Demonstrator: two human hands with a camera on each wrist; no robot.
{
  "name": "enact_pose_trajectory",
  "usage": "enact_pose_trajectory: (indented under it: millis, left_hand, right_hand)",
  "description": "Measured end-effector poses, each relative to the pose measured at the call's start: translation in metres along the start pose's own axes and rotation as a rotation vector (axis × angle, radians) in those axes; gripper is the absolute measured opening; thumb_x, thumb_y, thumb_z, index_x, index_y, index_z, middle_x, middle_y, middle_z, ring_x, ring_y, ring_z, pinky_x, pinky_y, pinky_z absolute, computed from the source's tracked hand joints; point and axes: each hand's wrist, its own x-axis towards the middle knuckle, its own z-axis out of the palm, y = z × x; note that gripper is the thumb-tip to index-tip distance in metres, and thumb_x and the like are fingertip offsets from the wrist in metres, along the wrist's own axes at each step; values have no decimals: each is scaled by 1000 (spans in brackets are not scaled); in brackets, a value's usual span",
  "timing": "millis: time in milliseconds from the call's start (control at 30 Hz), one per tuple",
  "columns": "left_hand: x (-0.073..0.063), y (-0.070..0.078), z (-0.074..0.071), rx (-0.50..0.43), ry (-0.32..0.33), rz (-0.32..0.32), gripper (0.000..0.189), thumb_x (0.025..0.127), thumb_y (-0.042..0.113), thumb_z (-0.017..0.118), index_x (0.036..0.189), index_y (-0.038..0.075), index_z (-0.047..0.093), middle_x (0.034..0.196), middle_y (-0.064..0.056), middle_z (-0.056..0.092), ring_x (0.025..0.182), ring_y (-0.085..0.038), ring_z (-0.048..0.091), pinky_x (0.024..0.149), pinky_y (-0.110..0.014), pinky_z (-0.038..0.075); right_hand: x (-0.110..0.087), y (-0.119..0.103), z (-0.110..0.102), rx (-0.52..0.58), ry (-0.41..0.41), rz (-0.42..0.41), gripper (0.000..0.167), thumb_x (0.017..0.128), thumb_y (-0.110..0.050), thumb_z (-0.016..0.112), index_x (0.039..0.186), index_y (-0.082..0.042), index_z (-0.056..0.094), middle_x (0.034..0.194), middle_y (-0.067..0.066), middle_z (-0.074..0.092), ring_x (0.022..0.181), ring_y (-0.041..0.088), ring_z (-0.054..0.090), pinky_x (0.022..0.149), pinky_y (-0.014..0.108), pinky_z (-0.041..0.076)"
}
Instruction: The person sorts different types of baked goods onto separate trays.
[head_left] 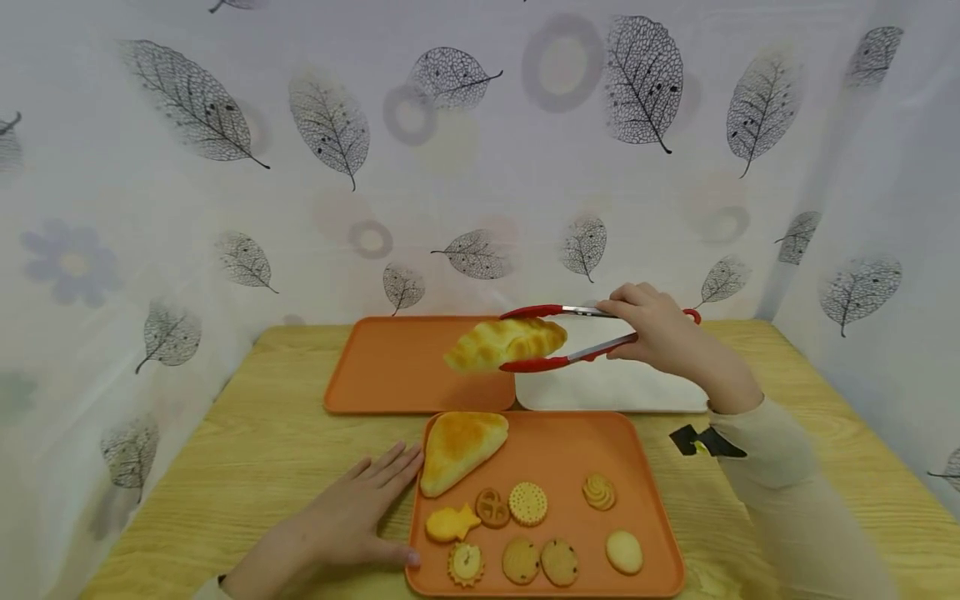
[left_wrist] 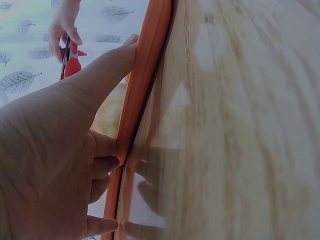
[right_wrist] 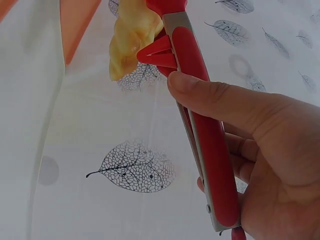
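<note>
My right hand (head_left: 660, 333) grips red-and-silver kitchen tongs (right_wrist: 205, 135), thumb on one arm and fingers round the other. Between the tong tips hangs a braided bread loaf (head_left: 506, 343), in the air over the back orange tray (head_left: 420, 367) and near the white tray's left end. At the near orange tray's (head_left: 577, 450) left edge, my left hand (head_left: 345, 508) touches the rim with its fingers and thumb spread. In the left wrist view, the fingertips (left_wrist: 112, 162) rest against that orange rim. Beside this hand, a triangular bread (head_left: 461, 450) lies in the near tray's back left corner.
A white tray (head_left: 615, 387) stands at the back right, beside the back orange tray. Several biscuits lie on the near tray, among them a pretzel-shaped one (head_left: 492, 507), a fish-shaped one (head_left: 452, 523) and a swirled one (head_left: 599, 492). Leaf-printed cloth (head_left: 480, 192) hangs behind the wooden table (head_left: 277, 433).
</note>
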Motion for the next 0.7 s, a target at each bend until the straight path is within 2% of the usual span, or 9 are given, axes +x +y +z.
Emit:
enact_pose_trajectory:
  millis: [333, 700]
  left_hand:
    - [0, -1, 3, -3, 4, 3, 111, 75, 80, 55, 158, 19, 13, 165, -1, 12, 153, -26, 8, 117, -63, 19]
    - [3, 5, 7, -3, 21, -12, 111, 76, 80, 56, 158, 18, 14, 165, -1, 12, 153, -25, 8, 117, -62, 21]
  right_hand:
    - [44, 7, 36, 39, -146, 94, 61, 74, -20, 86, 127, 0, 62, 114, 16, 57, 106, 34, 49, 84, 52, 43]
    - [82, 9, 79, -1, -237, 91, 61, 77, -26, 84, 128, -2, 61, 115, 16, 56, 104, 33, 50, 83, 48, 44]
